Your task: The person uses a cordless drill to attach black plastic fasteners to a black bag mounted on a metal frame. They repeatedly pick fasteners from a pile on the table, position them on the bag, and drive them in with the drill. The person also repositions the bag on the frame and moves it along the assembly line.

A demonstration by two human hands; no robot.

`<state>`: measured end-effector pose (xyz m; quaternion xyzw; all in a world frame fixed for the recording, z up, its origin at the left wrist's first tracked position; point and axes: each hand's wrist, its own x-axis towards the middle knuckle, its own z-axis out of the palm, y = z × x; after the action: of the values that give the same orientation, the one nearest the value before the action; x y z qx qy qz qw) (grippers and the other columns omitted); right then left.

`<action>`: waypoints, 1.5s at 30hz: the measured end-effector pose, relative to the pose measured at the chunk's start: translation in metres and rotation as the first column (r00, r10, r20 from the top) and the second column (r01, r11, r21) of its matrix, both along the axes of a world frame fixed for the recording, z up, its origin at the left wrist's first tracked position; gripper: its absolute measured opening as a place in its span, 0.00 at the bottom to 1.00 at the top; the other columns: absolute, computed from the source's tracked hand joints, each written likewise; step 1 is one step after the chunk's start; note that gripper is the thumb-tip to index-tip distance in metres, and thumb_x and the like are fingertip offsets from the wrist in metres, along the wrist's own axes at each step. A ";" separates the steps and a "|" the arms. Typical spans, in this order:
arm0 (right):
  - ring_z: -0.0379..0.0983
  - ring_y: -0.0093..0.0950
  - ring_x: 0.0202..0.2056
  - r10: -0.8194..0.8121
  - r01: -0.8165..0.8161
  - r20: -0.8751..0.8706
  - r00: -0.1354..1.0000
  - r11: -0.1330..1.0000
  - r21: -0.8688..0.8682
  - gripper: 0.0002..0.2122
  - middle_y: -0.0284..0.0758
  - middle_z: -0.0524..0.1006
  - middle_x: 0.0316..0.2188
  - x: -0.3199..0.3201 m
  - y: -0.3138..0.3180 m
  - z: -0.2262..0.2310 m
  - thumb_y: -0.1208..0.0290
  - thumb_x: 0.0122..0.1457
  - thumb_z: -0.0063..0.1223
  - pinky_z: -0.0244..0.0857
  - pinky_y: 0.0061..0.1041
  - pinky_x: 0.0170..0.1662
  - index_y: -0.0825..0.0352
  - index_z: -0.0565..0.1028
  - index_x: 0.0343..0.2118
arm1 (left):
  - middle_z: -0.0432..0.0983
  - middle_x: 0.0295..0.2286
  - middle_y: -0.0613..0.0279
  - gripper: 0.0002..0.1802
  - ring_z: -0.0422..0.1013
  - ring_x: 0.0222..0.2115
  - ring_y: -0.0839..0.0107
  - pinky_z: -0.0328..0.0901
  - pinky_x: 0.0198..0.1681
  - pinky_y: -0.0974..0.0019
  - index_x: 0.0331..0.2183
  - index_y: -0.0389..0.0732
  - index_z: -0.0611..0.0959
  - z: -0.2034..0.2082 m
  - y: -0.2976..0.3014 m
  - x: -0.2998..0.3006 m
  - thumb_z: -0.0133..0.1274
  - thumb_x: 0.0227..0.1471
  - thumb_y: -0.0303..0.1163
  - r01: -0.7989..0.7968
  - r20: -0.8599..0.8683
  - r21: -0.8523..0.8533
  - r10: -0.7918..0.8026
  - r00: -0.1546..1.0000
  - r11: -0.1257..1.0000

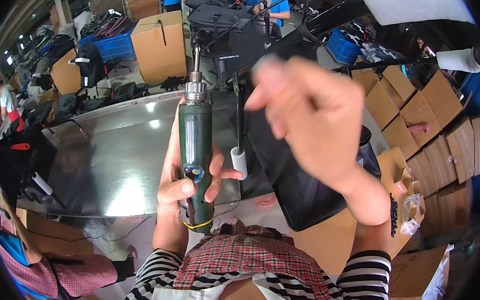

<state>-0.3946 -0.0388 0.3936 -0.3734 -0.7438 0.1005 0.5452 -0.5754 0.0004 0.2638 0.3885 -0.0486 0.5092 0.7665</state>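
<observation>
Clasping the green screwdriver behind its chuck is the left grip, the right grip too blurred to tell.

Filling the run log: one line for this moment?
left hand: gripping green electric screwdriver; right hand: raised, blurred, any held item unclear; nearby: black fabric piece, shiny tabletop

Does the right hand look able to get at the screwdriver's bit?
Likely yes: the left hand holds the screwdriver by its body, leaving the bit bare; the right hand is nearby, though blur hides whether it's empty.
</observation>
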 end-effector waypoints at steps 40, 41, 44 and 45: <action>0.76 0.45 0.23 -0.019 -0.158 0.400 0.916 0.901 0.404 0.06 0.45 0.75 0.18 0.072 0.096 -0.027 0.75 0.55 0.57 0.70 0.39 0.26 0.69 0.71 0.28 | 0.73 0.41 0.41 0.62 0.73 0.18 0.70 0.77 0.34 0.58 0.69 0.53 0.35 0.030 0.001 0.042 0.62 0.47 0.36 -0.550 -0.073 0.280 0.589 0.805 0.787; 0.76 0.45 0.23 -0.007 -0.155 0.394 0.919 0.914 0.376 0.05 0.45 0.75 0.18 0.075 0.096 -0.023 0.75 0.55 0.56 0.70 0.39 0.26 0.70 0.72 0.28 | 0.73 0.43 0.39 0.63 0.73 0.18 0.71 0.77 0.34 0.59 0.69 0.53 0.35 0.037 0.006 0.046 0.63 0.47 0.36 -0.559 -0.079 0.310 0.606 0.791 0.769; 0.75 0.45 0.22 0.014 -0.147 0.364 0.931 0.929 0.341 0.04 0.45 0.75 0.18 0.078 0.093 -0.019 0.76 0.56 0.55 0.69 0.40 0.26 0.70 0.72 0.28 | 0.72 0.49 0.36 0.63 0.74 0.20 0.72 0.77 0.36 0.62 0.69 0.53 0.35 0.052 0.017 0.058 0.63 0.47 0.35 -0.554 -0.101 0.347 0.617 0.781 0.757; 0.75 0.45 0.22 0.017 -0.145 0.354 0.935 0.930 0.338 0.04 0.45 0.75 0.18 0.077 0.091 -0.020 0.77 0.56 0.55 0.69 0.40 0.26 0.70 0.71 0.28 | 0.71 0.49 0.35 0.63 0.74 0.21 0.72 0.77 0.36 0.62 0.69 0.54 0.35 0.054 0.019 0.062 0.63 0.47 0.34 -0.546 -0.102 0.348 0.610 0.786 0.762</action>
<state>-0.3174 0.0526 0.3735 -0.2475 -0.8484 -0.0811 0.4608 -0.5133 0.0193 0.3181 0.5471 0.0782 0.6643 0.5032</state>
